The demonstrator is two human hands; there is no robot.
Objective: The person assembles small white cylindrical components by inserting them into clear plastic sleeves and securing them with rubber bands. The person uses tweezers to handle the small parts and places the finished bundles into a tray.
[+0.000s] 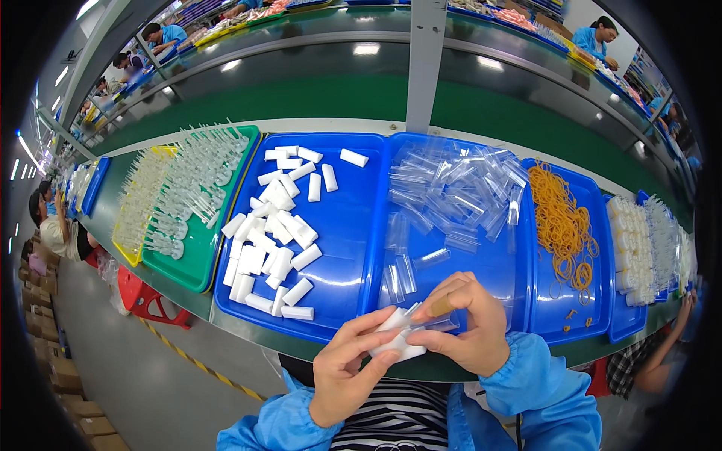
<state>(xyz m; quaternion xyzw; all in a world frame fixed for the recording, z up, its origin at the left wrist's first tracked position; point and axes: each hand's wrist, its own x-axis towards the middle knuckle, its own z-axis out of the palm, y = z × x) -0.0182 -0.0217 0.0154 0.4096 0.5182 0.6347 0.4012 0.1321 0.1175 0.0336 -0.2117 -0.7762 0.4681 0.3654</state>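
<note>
Evidently, the desk [105, 192] carries a row of trays, with the block tray [342, 225] the one to place the rest by. Well left of the block tray, below the level of the desk, stands a red stool [150, 297]. Nearer on that same left side, the yellow tray [126, 252] and then the green tray [197, 282] bear clear parts [203, 169] standing close together. The block tray itself holds loose white blocks [278, 195], mostly heaped over its left half.

Just beyond the block tray's lower right corner, the left hand [347, 368] has its fingers narrowed on a white piece [407, 350]. The piece lies between the fingers of both hands, its lower part showing beside the left thumb. The right hand [477, 331] pinches at it from the other side, a tan wrap [440, 306] on one finger. A clear strip [444, 325] shows by the right fingers; I cannot tell whether it is held.

Directly right of the block tray, the sleeve tray [481, 270] holds clear sleeves [451, 195]. Farther right of it come yellow-brown bands [560, 218], then white cylinders [628, 248].
</note>
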